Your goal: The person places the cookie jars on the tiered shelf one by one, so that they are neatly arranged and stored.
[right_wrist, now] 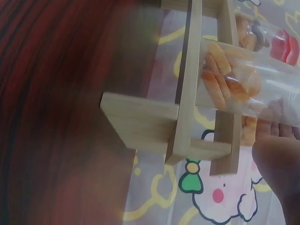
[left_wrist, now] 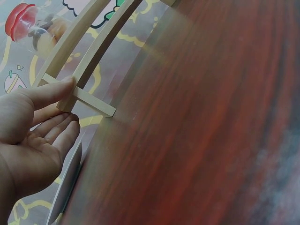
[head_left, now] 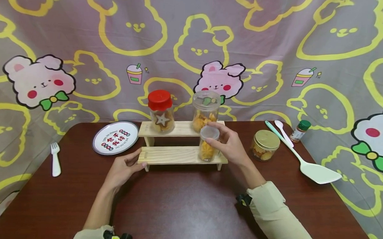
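Gripping a small clear jar [head_left: 208,144] of orange snacks, the right hand [head_left: 230,144] has its fingers curled round the jar's side and pale lid, the jar standing on the lower step of a two-tier wooden rack [head_left: 177,155]. Just behind that grip, on the upper step, stands a taller clear jar [head_left: 206,111] with similar snacks; left of it on the same step is a red-lidded jar [head_left: 161,110] showing a star-shaped biscuit. The left hand [head_left: 124,169] holds nothing: its fingers are nearly straight, the thumb tip pressing the rack's left end, as the left wrist view confirms.

Right of the right-hand grip, a gold-lidded jar [head_left: 264,145] sits on the dark red worktop [head_left: 182,203], then a pale green spatula [head_left: 304,161], a white spoon [head_left: 283,132] and a green-capped bottle [head_left: 300,130]. Left of the left hand lie a plate [head_left: 116,137] printed with red Chinese characters, too small to read surely, and a white fork [head_left: 55,158].
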A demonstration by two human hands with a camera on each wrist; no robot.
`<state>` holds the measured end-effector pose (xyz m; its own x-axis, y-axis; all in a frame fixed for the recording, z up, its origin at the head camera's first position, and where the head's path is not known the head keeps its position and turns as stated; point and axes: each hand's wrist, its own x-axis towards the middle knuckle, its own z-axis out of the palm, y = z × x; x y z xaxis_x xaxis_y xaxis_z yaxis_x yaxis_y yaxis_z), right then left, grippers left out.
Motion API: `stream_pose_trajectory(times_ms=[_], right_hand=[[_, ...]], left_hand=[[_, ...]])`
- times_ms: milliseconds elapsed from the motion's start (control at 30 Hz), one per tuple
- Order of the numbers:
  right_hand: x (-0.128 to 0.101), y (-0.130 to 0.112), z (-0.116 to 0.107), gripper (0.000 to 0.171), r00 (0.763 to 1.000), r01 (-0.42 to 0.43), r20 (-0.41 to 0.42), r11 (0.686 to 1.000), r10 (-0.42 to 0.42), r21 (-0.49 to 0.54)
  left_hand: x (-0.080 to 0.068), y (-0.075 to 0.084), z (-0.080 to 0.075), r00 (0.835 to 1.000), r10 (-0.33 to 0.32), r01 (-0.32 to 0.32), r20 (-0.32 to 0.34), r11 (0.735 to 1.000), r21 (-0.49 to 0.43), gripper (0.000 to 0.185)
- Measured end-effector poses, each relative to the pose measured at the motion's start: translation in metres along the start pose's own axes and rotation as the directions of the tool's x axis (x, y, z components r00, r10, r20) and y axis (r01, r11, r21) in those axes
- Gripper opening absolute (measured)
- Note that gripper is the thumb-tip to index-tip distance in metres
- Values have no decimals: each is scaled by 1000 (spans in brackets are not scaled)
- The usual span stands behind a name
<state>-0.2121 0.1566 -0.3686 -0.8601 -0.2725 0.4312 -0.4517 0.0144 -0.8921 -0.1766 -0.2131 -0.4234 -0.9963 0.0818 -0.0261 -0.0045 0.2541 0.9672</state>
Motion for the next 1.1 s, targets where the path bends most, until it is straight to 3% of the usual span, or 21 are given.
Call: stream_pose_trajectory(times_ms=[400,800,1100], right_hand=[[10,-1,31,51,998,-36,61,998,32,56],[22,1,64,51,994,12,107,994,-24,109],[33,9,91,51,997,28,62,981,-41,190]], left_hand=[[1,-1,0,1000,-10,10,7,1000,11,69],[2,-3,0,1000,-4,5,-4,1000,16,68],[1,1,0,1000,-13,13,3,1000,1,69]])
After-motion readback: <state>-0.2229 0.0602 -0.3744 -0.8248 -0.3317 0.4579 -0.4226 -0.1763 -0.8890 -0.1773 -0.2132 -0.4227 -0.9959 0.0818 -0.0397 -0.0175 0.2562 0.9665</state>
